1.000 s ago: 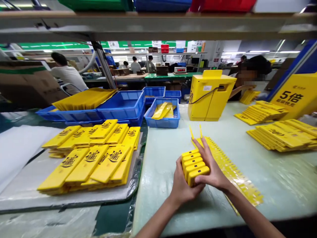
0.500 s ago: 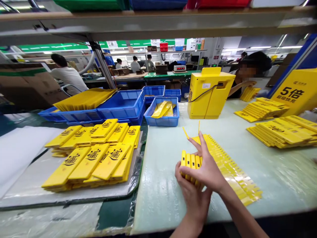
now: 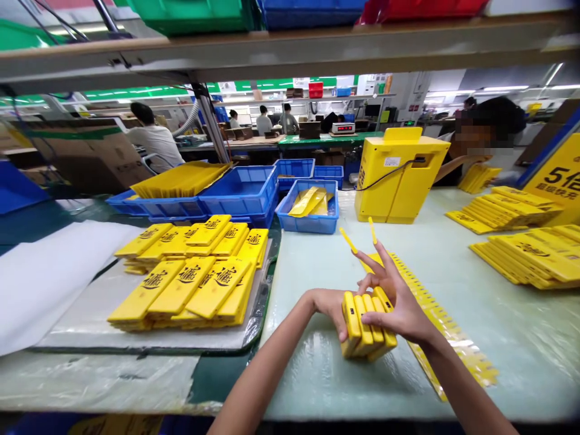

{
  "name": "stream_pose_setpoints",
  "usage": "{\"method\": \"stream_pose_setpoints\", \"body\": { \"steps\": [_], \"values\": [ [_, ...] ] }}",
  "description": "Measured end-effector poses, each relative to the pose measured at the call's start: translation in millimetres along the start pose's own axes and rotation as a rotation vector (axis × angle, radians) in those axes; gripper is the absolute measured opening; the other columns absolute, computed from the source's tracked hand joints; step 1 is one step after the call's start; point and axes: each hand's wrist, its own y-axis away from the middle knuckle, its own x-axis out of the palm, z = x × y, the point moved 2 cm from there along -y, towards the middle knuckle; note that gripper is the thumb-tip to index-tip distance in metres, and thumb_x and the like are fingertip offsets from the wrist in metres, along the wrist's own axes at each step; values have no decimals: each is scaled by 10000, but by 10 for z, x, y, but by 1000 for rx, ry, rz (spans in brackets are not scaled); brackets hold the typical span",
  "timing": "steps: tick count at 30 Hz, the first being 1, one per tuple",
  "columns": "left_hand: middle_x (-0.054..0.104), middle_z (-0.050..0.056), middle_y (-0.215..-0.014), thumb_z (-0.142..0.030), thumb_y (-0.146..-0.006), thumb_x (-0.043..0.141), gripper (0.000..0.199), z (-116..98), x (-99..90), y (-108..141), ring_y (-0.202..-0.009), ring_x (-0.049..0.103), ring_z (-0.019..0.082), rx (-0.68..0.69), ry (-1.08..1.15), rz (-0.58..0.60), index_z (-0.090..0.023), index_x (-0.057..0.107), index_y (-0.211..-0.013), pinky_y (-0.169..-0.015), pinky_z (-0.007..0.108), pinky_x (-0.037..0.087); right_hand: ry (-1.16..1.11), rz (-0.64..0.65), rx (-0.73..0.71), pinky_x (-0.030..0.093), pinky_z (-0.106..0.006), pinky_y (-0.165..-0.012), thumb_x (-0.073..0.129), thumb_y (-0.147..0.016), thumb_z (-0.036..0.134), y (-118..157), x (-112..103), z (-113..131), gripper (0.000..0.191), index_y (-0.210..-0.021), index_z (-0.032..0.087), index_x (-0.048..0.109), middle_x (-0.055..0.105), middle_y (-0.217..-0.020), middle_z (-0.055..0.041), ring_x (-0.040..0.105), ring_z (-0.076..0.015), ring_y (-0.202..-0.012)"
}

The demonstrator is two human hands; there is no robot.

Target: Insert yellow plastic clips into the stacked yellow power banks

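Several yellow power banks (image 3: 362,338) stand on edge in a bundle on the pale green mat (image 3: 299,386). My left hand (image 3: 333,308) grips the bundle's left side and back. My right hand (image 3: 399,302) holds it from the right, thumb across the upper front edge. Two thin yellow strips (image 3: 348,240) stick up at the tips of two raised right fingers. A sheet of yellow film strips (image 3: 446,332) lies under and beside my right forearm. To the left, stacked yellow power banks with black lettering (image 3: 222,287) lie on a tray.
Blue bins (image 3: 308,220) stand behind the mat, one with yellow film pieces. A yellow box-shaped device (image 3: 394,178) with a cable stands behind my hands. More yellow stacks (image 3: 534,257) lie at the right, near another person. A shelf (image 3: 290,54) crosses overhead.
The bundle has tipped and turned, and sits lower and slightly to the right. My left hand has moved from beneath it to its left side. The whole view has shifted.
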Motion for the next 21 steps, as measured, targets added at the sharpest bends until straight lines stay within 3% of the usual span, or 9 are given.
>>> {"method": "stream_pose_setpoints", "body": {
  "steps": [3,6,8,10,12,14,19,21],
  "values": [
    [836,14,-990,-462,-109,1193,1036,158,133,60,-934,824,335,22,46,-31,-249,764,-1027,-844,439,710,89,-115,-59,719,-378,-940,968,-861,632,38,-54,43,1427,-1909,421,24,430,-1829,-179,791,-226,-1155],
    [820,54,-1173,-404,-195,1215,1090,362,283,200,-1141,799,327,137,166,-403,-223,709,-1144,-1007,414,666,232,-186,-70,721,-455,-1051,926,-881,694,134,-99,112,1387,-1916,398,51,466,-1808,-167,772,-315,-1355],
    [796,113,-1319,-424,-335,1224,1060,420,402,251,-1287,771,380,235,188,-527,-208,724,-1245,-1130,481,629,339,-184,-64,736,-478,-1014,946,-830,740,173,-84,163,1451,-1920,378,60,489,-1790,-178,793,-349,-1313],
    [736,156,-1503,-396,-423,1224,1139,392,512,249,-1459,699,435,338,167,-470,-227,714,-1427,-1263,565,560,423,-187,-71,752,-459,-946,984,-800,704,169,-41,233,1492,-1921,370,57,502,-1779,-187,830,-331,-1185],
    [641,165,-1664,-357,-430,1228,1314,327,580,232,-1609,588,448,411,127,-373,-271,639,-1602,-1372,600,461,440,-151,-75,758,-434,-932,1004,-808,628,126,12,307,1480,-1920,367,63,503,-1778,-187,842,-292,-1104],
    [571,162,-1743,-365,-420,1231,1445,276,597,223,-1683,504,440,456,79,-358,-294,557,-1697,-1432,602,381,391,-90,-49,761,-418,-946,998,-836,566,61,47,350,1431,-1921,350,89,511,-1771,-194,841,-260,-1076],
    [558,171,-1731,-467,-354,1230,1426,379,589,215,-1663,500,471,425,-22,-495,-253,628,-1629,-1449,599,354,13,-77,26,765,-393,-946,987,-853,508,-88,31,287,1366,-1911,343,138,457,-1802,-224,848,-260,-1156],
    [566,177,-1705,-486,-300,1232,1467,483,605,201,-1637,514,478,417,-12,-575,-243,626,-1613,-1439,598,364,-72,-211,33,762,-391,-967,1003,-816,528,-107,22,243,1297,-1872,280,292,526,-1749,-235,848,-279,-1184]
  ]
}}
